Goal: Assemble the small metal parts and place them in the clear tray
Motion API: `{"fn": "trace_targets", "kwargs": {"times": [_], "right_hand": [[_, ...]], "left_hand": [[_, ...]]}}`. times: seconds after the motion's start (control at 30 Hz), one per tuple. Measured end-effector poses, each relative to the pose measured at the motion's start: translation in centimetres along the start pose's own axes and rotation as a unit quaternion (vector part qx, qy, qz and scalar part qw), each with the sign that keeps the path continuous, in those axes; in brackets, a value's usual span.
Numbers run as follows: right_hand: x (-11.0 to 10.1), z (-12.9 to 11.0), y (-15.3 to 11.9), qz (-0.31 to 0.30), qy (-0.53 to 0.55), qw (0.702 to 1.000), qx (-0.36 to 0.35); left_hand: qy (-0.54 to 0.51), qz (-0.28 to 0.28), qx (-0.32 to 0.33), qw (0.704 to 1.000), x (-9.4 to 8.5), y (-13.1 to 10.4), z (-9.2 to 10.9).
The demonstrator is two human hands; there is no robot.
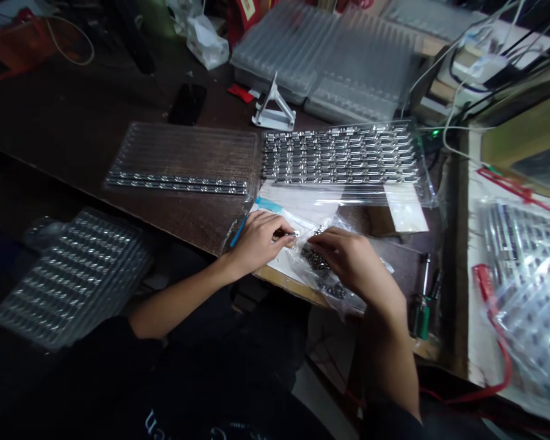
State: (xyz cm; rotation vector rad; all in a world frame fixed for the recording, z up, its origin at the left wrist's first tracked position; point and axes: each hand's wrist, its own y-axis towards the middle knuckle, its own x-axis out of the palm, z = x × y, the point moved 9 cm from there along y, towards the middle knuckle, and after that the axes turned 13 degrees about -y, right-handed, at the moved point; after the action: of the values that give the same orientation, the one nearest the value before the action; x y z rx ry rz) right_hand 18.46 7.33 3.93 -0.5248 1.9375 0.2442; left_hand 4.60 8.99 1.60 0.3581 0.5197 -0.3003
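Near the table's front edge, my left hand (259, 240) pinches a small metal connector (294, 234) between thumb and fingertips. Just right of it, my right hand (343, 250) has its fingers pressed together over a clear bag with a pile of small dark metal parts (315, 259); anything between those fingertips is too small to make out. White paper (279, 260) lies under the hands. Behind them, a clear tray (343, 194) holds many metal connectors in rows. A second clear tray (183, 146), to the left, has connectors only in its front grooves.
Stacked clear trays (275, 49) and a grey metal stand (275, 110) are at the back. A black phone (187, 104) lies back left. Green-handled screwdriver (421, 318) at right; filled trays (73, 275) lower left; bagged trays (531, 293) far right.
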Motion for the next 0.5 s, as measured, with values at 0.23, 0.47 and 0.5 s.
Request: {"fn": "trace_targets", "kwargs": {"times": [0.23, 0.47, 0.5], "right_hand": [[-1.3, 1.7, 0.1, 0.083, 0.000, 0.992, 0.099], [0.1, -0.1, 1.6, 0.091, -0.002, 0.995, 0.047], [0.6, -0.6, 1.9, 0.082, 0.003, 0.996, 0.034]], "left_hand": [[-0.005, -0.015, -0.003, 1.000, 0.3, 0.0, 0.1], [-0.074, 0.080, 0.033, 0.993, -3.0, -0.8, 1.3], [-0.079, 0.092, 0.033, 0.992, -3.5, -1.1, 1.3]]}}
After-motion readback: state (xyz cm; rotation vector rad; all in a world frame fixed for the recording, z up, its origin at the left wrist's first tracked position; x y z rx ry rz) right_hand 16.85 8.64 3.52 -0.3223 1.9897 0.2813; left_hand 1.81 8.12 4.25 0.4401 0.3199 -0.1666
